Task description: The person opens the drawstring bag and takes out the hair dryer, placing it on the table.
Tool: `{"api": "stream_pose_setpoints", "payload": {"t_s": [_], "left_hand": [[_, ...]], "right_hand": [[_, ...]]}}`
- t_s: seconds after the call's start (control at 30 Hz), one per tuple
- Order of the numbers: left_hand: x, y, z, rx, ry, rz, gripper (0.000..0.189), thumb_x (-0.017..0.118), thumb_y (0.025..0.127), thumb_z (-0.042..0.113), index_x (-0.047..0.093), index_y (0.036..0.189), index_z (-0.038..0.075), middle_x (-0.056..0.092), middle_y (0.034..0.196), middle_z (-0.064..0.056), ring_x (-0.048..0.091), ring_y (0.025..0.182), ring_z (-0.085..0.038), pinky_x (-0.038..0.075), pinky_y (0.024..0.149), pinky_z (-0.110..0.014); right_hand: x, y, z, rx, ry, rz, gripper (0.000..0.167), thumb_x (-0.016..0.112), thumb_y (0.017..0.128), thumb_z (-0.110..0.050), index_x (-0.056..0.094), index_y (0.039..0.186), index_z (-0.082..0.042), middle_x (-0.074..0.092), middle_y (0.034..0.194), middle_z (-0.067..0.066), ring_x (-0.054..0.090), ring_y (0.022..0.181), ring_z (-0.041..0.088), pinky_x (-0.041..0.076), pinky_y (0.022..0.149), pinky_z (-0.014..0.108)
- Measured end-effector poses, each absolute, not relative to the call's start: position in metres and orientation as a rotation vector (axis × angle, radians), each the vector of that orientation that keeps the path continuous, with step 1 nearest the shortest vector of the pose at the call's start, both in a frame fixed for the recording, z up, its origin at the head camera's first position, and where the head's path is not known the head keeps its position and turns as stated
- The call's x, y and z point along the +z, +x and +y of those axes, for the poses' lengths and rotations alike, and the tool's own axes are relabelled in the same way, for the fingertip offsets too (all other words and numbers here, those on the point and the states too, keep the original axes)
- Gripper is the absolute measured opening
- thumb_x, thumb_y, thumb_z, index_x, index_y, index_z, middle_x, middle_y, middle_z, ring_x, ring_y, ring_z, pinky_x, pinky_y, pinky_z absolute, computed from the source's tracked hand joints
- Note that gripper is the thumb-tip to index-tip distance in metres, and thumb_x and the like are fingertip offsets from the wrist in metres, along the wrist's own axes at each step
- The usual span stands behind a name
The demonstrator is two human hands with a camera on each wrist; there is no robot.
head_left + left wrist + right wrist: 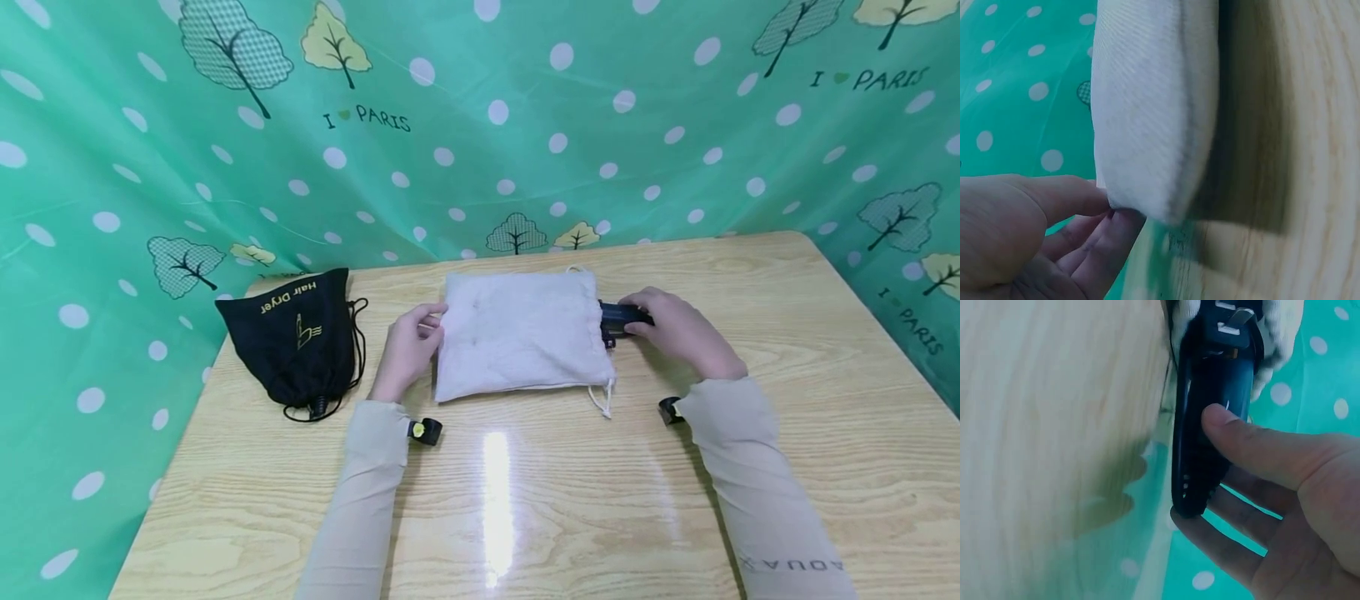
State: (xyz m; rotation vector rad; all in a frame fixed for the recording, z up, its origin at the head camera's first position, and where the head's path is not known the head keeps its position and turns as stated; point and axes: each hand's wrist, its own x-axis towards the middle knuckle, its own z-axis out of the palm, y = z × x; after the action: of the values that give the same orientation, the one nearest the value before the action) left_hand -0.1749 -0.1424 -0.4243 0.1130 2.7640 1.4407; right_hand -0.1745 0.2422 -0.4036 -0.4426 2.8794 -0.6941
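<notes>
A white cloth drawstring bag (525,337) lies flat in the middle of the table, bulging with something inside. From its mouth, on the right, sticks a black hair dryer handle (621,317) with slide switches near the cloth in the right wrist view. My right hand (682,329) grips that handle, thumb on one face and fingers along the other side. At the bag's closed left end my left hand (408,346) pinches the edge; in the left wrist view thumb and fingertips meet at the cloth's corner (1147,187). The rest of the contents is hidden.
To the left lies a black drawstring bag (288,342) printed "Hair Dryer", its cords loose and a dark ribbed piece (318,407) at its mouth. A green dotted curtain (480,167) hangs behind the wooden table (585,492).
</notes>
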Motion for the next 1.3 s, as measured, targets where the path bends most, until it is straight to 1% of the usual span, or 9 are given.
{"api": "stream_pose_setpoints", "payload": {"t_s": [0.1, 0.23, 0.4, 0.47, 0.57, 0.67, 0.8, 1.17, 1.3], "left_hand": [[-0.424, -0.175, -0.142, 1.427, 0.101, 2.771, 0.035, 0.056, 0.097, 0.004, 0.063, 0.131, 0.009, 0.064, 0.106, -0.014, 0.066, 0.094, -0.027, 0.057, 0.07, -0.032], [-0.424, -0.175, -0.142, 1.423, 0.068, 2.759, 0.036, 0.055, 0.098, 0.006, 0.061, 0.133, 0.009, 0.065, 0.109, -0.015, 0.067, 0.094, -0.026, 0.058, 0.071, -0.031], [-0.423, -0.175, -0.141, 1.468, -0.022, 2.719, 0.034, 0.052, 0.101, 0.013, 0.061, 0.133, 0.006, 0.066, 0.115, -0.017, 0.069, 0.09, -0.027, 0.06, 0.069, -0.031], [-0.424, -0.174, -0.141, 1.476, -0.037, 2.713, 0.034, 0.053, 0.101, 0.013, 0.061, 0.133, 0.005, 0.066, 0.115, -0.017, 0.069, 0.089, -0.027, 0.06, 0.068, -0.03], [-0.425, -0.175, -0.14, 1.468, -0.028, 2.713, 0.035, 0.056, 0.099, 0.011, 0.061, 0.133, 0.005, 0.066, 0.113, -0.016, 0.068, 0.09, -0.026, 0.059, 0.069, -0.03], [-0.425, -0.175, -0.14, 1.47, -0.016, 2.714, 0.034, 0.058, 0.098, 0.009, 0.061, 0.132, 0.005, 0.067, 0.11, -0.016, 0.067, 0.089, -0.026, 0.059, 0.068, -0.031], [-0.425, -0.176, -0.14, 1.486, -0.011, 2.715, 0.031, 0.059, 0.098, 0.006, 0.062, 0.129, 0.005, 0.067, 0.107, -0.016, 0.066, 0.086, -0.026, 0.06, 0.067, -0.033], [-0.423, -0.174, -0.143, 1.437, -0.006, 2.737, 0.03, 0.058, 0.098, 0.006, 0.063, 0.127, 0.005, 0.066, 0.107, -0.016, 0.066, 0.09, -0.026, 0.059, 0.07, -0.031], [-0.424, -0.174, -0.142, 1.436, 0.011, 2.729, 0.031, 0.058, 0.098, 0.007, 0.062, 0.129, 0.005, 0.066, 0.11, -0.016, 0.065, 0.093, -0.027, 0.059, 0.072, -0.033]], "right_hand": [[-0.403, -0.175, 0.248, -0.671, -0.424, 2.879, 0.038, 0.063, 0.096, -0.005, 0.057, 0.131, 0.007, 0.059, 0.125, 0.031, 0.055, 0.117, 0.049, 0.042, 0.101, 0.063], [-0.403, -0.175, 0.252, -0.672, -0.425, 2.861, 0.04, 0.064, 0.095, -0.006, 0.055, 0.132, 0.008, 0.057, 0.125, 0.032, 0.055, 0.116, 0.05, 0.042, 0.101, 0.063], [-0.403, -0.175, 0.25, -0.725, -0.439, 2.839, 0.053, 0.067, 0.094, -0.014, 0.049, 0.14, 0.006, 0.052, 0.133, 0.031, 0.05, 0.123, 0.049, 0.039, 0.105, 0.063], [-0.403, -0.175, 0.247, -0.735, -0.469, 2.846, 0.054, 0.067, 0.094, -0.015, 0.048, 0.141, 0.005, 0.052, 0.134, 0.031, 0.049, 0.124, 0.048, 0.039, 0.105, 0.062], [-0.404, -0.175, 0.242, -0.741, -0.515, 2.862, 0.049, 0.066, 0.094, -0.012, 0.052, 0.138, 0.005, 0.055, 0.131, 0.029, 0.051, 0.122, 0.047, 0.04, 0.104, 0.062], [-0.405, -0.176, 0.239, -0.734, -0.5, 2.884, 0.043, 0.065, 0.094, -0.007, 0.055, 0.135, 0.004, 0.059, 0.127, 0.029, 0.054, 0.119, 0.046, 0.041, 0.103, 0.062], [-0.406, -0.177, 0.238, -0.721, -0.438, 2.908, 0.039, 0.064, 0.095, -0.005, 0.058, 0.132, 0.003, 0.059, 0.128, 0.028, 0.052, 0.122, 0.048, 0.039, 0.105, 0.063], [-0.402, -0.174, 0.247, -0.708, -0.388, 2.919, 0.038, 0.063, 0.095, -0.004, 0.057, 0.132, 0.003, 0.056, 0.132, 0.03, 0.049, 0.125, 0.05, 0.035, 0.107, 0.065], [-0.401, -0.175, 0.25, -0.727, -0.362, 2.89, 0.042, 0.061, 0.099, -0.013, 0.054, 0.137, 0.002, 0.053, 0.137, 0.03, 0.045, 0.129, 0.05, 0.033, 0.109, 0.064]]}}
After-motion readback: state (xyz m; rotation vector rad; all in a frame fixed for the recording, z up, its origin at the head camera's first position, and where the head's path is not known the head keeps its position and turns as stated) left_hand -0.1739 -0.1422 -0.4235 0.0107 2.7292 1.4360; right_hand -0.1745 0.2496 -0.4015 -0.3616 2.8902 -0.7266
